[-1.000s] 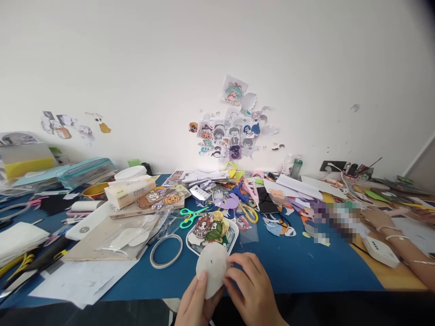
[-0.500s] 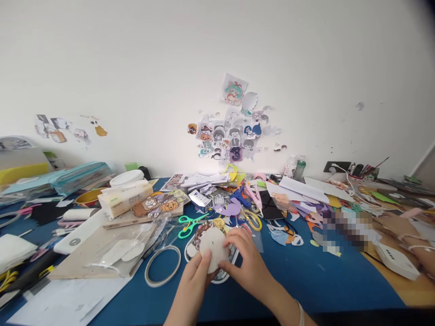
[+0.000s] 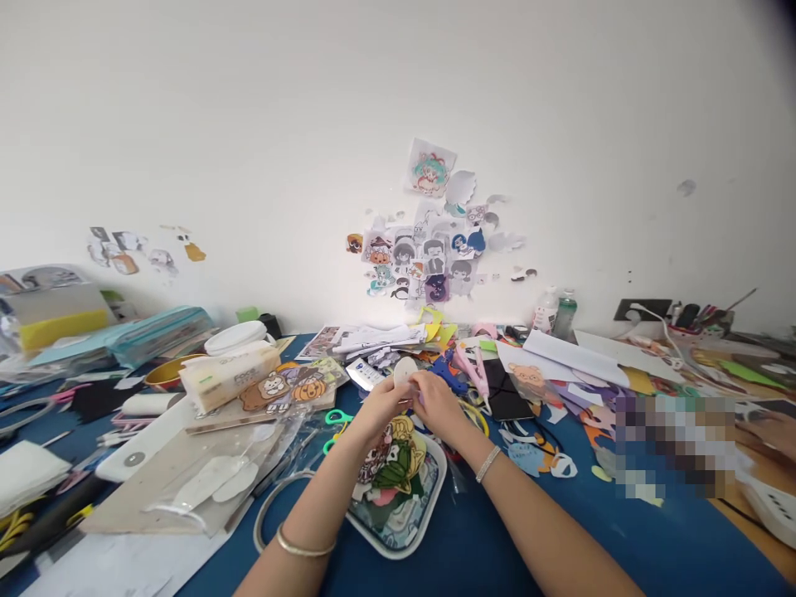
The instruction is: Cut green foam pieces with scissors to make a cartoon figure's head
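My left hand (image 3: 386, 408) and my right hand (image 3: 436, 405) meet beyond the far side of a tray, fingers closed around a pale, round, flat piece (image 3: 405, 371). Its upper part shows above the fingers; the rest is hidden behind them. Below my forearms lies a white-rimmed tray (image 3: 429, 521) with a patterned bottom, holding colourful character cutouts (image 3: 398, 464). Left of my left hand, green-handled scissors (image 3: 336, 418) are partly covered by my arm. A ring-shaped roll of tape (image 3: 266, 514) lies beside my left forearm.
Paper scraps (image 3: 385, 338) pile up along the wall. A pink glue gun (image 3: 473, 371) and a black phone (image 3: 507, 390) lie right of centre. A tissue pack (image 3: 230, 373) and a clear bag (image 3: 217, 489) sit left. Another person's hand (image 3: 768, 435) is at far right.
Both hands have moved away from me with the pale round piece, from above the tray to beyond it. More of the tray and its cutouts is uncovered. The view has shifted slightly.
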The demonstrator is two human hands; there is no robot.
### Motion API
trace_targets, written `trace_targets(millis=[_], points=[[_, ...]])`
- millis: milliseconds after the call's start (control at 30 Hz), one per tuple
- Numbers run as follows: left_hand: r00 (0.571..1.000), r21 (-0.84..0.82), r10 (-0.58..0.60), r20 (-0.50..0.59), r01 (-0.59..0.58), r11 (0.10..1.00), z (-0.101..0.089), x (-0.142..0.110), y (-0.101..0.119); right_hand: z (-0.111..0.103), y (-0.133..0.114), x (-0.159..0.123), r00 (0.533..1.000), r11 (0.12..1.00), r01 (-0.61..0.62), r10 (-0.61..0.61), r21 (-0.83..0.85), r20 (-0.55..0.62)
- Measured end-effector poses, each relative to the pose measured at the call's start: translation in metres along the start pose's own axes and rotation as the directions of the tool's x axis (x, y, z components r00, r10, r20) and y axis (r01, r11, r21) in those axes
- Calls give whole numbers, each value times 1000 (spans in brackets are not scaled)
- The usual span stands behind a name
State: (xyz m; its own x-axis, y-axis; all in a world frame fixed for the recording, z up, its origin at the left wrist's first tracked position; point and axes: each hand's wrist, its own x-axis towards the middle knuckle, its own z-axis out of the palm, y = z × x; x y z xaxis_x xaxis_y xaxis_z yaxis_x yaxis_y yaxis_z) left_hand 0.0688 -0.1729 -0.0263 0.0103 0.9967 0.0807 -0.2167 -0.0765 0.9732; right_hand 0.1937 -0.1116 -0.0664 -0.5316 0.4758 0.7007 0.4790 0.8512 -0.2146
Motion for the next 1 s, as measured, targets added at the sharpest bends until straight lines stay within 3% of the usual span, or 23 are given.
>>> trace_targets(millis=[133, 367, 567, 833, 1000], points=[[999, 42, 33, 14, -34, 999, -1, -4, -21, 2, 1, -5, 999, 999, 21, -20, -40, 28], [989, 230, 102, -106, -76, 970, -9, 1, -40, 7, -4, -6, 998, 999, -10, 13, -52, 60], [966, 395, 170, -196, -80, 915, -21, 10, -43, 7, -7, -8, 1000, 999, -24, 24, -41, 2], [929, 583, 293, -226, -113, 805, -29, 15, -39, -3, 9, -3, 974, 990, -137, 130, -26, -187], [903, 683, 378, -205, -144, 716, -27, 11, -38, -9, 1, -4, 982, 996, -86, 84, -3, -167]])
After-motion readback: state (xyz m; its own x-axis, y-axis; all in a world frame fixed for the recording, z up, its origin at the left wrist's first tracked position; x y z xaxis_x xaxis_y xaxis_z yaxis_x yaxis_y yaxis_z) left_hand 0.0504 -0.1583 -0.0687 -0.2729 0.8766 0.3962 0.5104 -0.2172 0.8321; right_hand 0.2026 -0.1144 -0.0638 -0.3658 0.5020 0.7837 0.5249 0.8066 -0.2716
